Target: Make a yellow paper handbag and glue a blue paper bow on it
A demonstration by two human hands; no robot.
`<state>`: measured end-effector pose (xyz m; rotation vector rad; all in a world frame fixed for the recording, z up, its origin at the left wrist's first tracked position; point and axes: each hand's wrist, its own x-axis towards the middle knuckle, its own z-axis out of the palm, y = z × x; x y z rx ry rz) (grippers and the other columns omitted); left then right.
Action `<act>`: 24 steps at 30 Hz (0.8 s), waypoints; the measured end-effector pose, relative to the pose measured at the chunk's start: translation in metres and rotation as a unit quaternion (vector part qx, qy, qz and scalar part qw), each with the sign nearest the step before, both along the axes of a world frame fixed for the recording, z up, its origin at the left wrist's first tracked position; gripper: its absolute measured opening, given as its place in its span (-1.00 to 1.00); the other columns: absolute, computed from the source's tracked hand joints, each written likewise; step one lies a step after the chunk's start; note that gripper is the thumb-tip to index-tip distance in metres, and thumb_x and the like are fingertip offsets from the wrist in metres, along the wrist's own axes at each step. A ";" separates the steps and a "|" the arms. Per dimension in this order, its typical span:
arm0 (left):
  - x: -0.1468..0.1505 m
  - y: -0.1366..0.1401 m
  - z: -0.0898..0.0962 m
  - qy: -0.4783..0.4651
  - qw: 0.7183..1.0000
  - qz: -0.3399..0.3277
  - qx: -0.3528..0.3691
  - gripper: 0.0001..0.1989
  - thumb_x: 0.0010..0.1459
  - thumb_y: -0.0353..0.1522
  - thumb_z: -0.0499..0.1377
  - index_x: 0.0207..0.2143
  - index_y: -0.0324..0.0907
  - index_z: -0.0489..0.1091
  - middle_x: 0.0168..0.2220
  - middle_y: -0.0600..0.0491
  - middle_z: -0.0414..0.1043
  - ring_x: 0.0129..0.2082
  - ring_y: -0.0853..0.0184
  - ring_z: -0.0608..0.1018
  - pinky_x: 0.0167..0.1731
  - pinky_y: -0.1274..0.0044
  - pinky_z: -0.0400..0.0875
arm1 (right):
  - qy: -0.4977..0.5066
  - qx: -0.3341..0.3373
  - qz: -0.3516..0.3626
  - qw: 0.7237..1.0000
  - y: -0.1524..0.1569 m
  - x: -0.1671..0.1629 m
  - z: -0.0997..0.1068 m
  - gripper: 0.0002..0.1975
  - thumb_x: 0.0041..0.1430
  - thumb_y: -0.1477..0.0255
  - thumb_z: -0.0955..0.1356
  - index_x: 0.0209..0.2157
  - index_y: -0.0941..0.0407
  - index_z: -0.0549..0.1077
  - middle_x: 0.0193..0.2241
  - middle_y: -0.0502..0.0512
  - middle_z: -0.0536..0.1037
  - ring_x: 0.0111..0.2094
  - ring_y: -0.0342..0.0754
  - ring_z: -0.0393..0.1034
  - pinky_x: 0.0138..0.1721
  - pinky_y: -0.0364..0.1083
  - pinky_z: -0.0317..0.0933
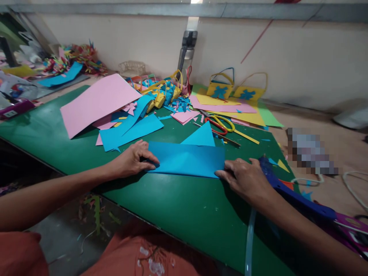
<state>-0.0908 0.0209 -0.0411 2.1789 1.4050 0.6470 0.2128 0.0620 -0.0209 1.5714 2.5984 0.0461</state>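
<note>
A folded strip of blue paper [184, 159] lies lengthwise before me on the green board. My left hand [135, 159] pinches its left end between thumb and fingers. At the right end, my right hand [244, 176] grips the lower corner in the same way. Behind the strip a pointed piece of blue paper [201, 135] sticks out, partly covered by it. Beside my right hand lies a blue and purple glue gun [296, 199], with a clear glue stick [250, 245] below.
Scissors with red and yellow handles [221, 124] lie beyond the strip. Pink paper [100, 101] and blue sheets [132, 132] are at left. Small paper bags [220, 90] stand at the back near a bottle [186, 53]. The green board's [161, 207] front edge is close to my lap.
</note>
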 end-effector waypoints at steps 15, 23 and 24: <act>-0.004 -0.004 -0.002 0.084 0.988 -0.085 0.097 -0.82 0.16 -0.34 0.12 -0.34 -0.08 0.55 -0.58 0.11 0.13 -0.42 0.33 0.24 -0.32 0.48 0.14 | 0.017 -0.023 -0.013 1.000 0.002 0.001 0.004 -0.73 0.10 0.31 0.26 -0.64 0.08 0.26 -0.60 0.06 0.43 -0.47 0.04 0.32 -0.27 0.05 -0.03; -0.003 -0.014 -0.003 0.162 0.963 -0.047 0.210 -0.75 0.18 -0.30 0.07 -0.19 -0.16 0.50 -0.33 -0.07 0.28 -0.24 0.20 0.29 -0.20 0.35 0.14 | 0.029 0.003 -0.073 0.997 -0.006 -0.007 0.010 -0.63 0.05 0.33 0.36 -0.11 0.19 0.34 -0.47 0.09 0.51 -0.34 0.11 0.38 -0.09 0.18 -0.10; -0.002 -0.016 -0.002 0.159 0.959 -0.029 0.231 -0.71 0.17 -0.29 0.08 -0.14 -0.20 0.48 -0.23 -0.15 0.28 -0.17 0.13 0.28 -0.19 0.32 0.14 | 0.020 0.026 -0.082 0.996 -0.008 -0.009 0.011 -0.46 0.03 0.35 0.38 0.03 0.26 0.23 -0.44 0.12 0.51 -0.32 0.13 0.38 -0.07 0.20 -0.13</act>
